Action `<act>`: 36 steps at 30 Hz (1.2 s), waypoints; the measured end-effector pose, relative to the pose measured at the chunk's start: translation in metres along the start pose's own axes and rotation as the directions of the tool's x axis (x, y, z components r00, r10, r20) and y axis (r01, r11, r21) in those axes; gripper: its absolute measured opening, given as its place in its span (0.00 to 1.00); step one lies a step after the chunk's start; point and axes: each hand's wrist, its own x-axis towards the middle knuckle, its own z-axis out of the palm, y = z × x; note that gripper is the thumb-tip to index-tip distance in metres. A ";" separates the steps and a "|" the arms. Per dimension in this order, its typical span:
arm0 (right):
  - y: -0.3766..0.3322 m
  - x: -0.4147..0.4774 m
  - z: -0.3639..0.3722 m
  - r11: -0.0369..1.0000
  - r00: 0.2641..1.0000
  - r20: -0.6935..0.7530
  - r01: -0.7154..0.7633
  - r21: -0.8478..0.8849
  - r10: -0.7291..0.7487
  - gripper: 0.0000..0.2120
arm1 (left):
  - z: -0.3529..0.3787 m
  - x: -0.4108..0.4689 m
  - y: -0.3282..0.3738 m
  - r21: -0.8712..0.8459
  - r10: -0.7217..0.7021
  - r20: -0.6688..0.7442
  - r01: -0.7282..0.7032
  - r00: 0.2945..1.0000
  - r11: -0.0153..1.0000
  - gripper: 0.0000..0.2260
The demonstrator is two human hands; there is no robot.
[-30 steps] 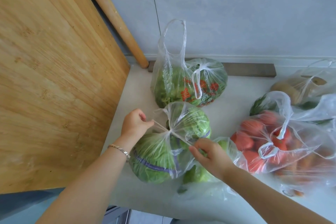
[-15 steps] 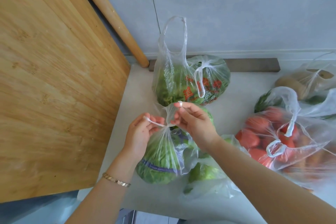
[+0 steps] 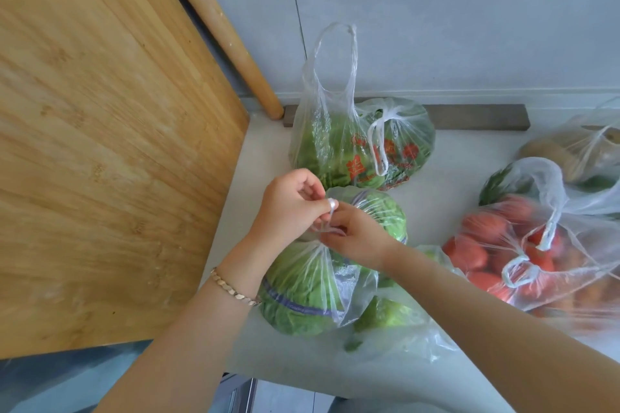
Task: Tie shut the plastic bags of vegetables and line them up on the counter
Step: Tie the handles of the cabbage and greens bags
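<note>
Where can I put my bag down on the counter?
There is bare counter between the printed greens bag and the tomato bag, and a narrow strip by the wooden board. It is crowded in the middle, where the left hand and right hand tie the lettuce bag, and on the right.

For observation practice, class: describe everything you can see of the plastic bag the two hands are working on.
The bag is thin, clear, crinkled plastic, packed with leafy greens ringed by a purple band. It lies on the pale counter, its neck gathered into tight pleats. Its thin twisted handles rise from the neck; the left hand and right hand pinch them, mid-knot. A second bag of greens lies against its right side.
</note>
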 end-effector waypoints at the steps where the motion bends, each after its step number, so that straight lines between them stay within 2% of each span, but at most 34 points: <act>1: 0.002 0.000 0.001 0.999 0.999 -0.005 -0.032 0.035 0.033 0.12 | 0.000 0.001 0.000 0.040 -0.002 0.035 0.000 0.999 0.999 0.08; 3: 0.005 0.000 0.000 0.985 0.992 -0.027 -0.115 0.126 0.119 0.12 | -0.005 0.001 -0.002 0.068 -0.041 0.186 0.029 0.982 0.997 0.07; 5: 0.007 -0.001 0.000 0.950 0.984 -0.035 -0.158 0.271 0.173 0.11 | -0.010 -0.002 -0.010 0.047 -0.049 0.362 0.035 0.931 0.998 0.12; 6: 0.007 -0.001 -0.001 0.926 0.981 -0.034 -0.170 0.336 0.192 0.11 | -0.010 -0.004 -0.014 0.042 -0.021 0.388 0.005 0.922 0.999 0.14; 7: 0.007 -0.001 -0.003 0.910 0.979 -0.032 -0.176 0.376 0.202 0.10 | -0.009 -0.007 -0.019 0.050 0.021 0.362 -0.042 0.932 0.998 0.13; 10: 0.006 0.000 -0.004 0.909 0.977 -0.071 -0.161 0.385 0.203 0.07 | -0.006 -0.008 -0.030 0.143 0.112 0.148 -0.134 0.983 0.981 0.10; 13: 0.007 0.000 -0.002 0.909 0.954 -0.192 -0.138 0.393 0.228 0.04 | -0.006 -0.008 -0.035 0.097 0.082 0.066 -0.088 0.994 0.991 0.08; 15: 0.006 -0.002 0.000 0.935 0.938 -0.273 -0.117 0.335 0.215 0.04 | -0.006 -0.012 -0.039 0.019 0.017 0.044 -0.018 0.999 1.000 0.08; 17: 0.005 -0.002 0.001 0.948 0.932 -0.301 -0.107 0.301 0.201 0.04 | -0.007 -0.014 -0.044 -0.133 -0.083 0.029 0.086 0.996 0.987 0.08; 20: 0.004 0.001 0.002 0.940 0.929 -0.311 -0.092 0.328 0.199 0.05 | -0.010 -0.019 -0.050 -0.497 -0.245 0.138 0.281 0.960 0.821 0.13; 22: 0.004 0.002 0.003 0.915 0.921 -0.314 -0.093 0.394 0.229 0.06 | -0.011 -0.021 -0.052 -0.589 -0.285 0.164 0.325 0.945 0.740 0.14; 24: 0.006 0.003 0.006 0.862 0.914 -0.300 -0.093 0.499 0.272 0.07 | -0.011 -0.021 -0.051 -0.588 -0.291 0.155 0.325 0.944 0.741 0.14; 26: 0.008 0.002 0.007 0.827 0.900 -0.305 -0.098 0.553 0.311 0.09 | -0.010 -0.018 -0.047 -0.494 -0.289 0.142 0.321 0.947 0.808 0.12; 27: 0.009 0.001 0.008 0.830 0.892 -0.319 -0.102 0.549 0.321 0.10 | -0.011 -0.016 -0.045 -0.388 -0.282 0.135 0.313 0.950 0.867 0.13; 29: 0.011 0.000 0.010 0.867 0.881 -0.356 -0.111 0.486 0.313 0.09 | -0.013 -0.013 -0.040 -0.048 -0.229 0.134 0.237 0.964 0.970 0.15; 31: 0.011 -0.002 0.012 0.918 0.879 -0.394 -0.108 0.382 0.268 0.08 | -0.011 -0.012 -0.033 0.312 -0.101 0.172 0.043 0.980 0.949 0.12; 32: 0.009 -0.002 0.012 0.938 0.883 -0.405 -0.100 0.333 0.237 0.08 | -0.010 -0.012 -0.030 0.413 -0.024 0.199 -0.062 0.980 0.909 0.10; 34: 0.006 -0.001 0.009 0.971 0.895 -0.415 -0.068 0.231 0.162 0.06 | -0.008 -0.012 -0.025 0.449 0.069 0.241 -0.175 0.968 0.876 0.06; 36: 0.005 -0.001 0.005 0.979 0.909 -0.397 -0.051 0.197 0.127 0.04 | -0.009 -0.008 -0.023 0.402 0.104 0.270 -0.210 0.957 0.891 0.02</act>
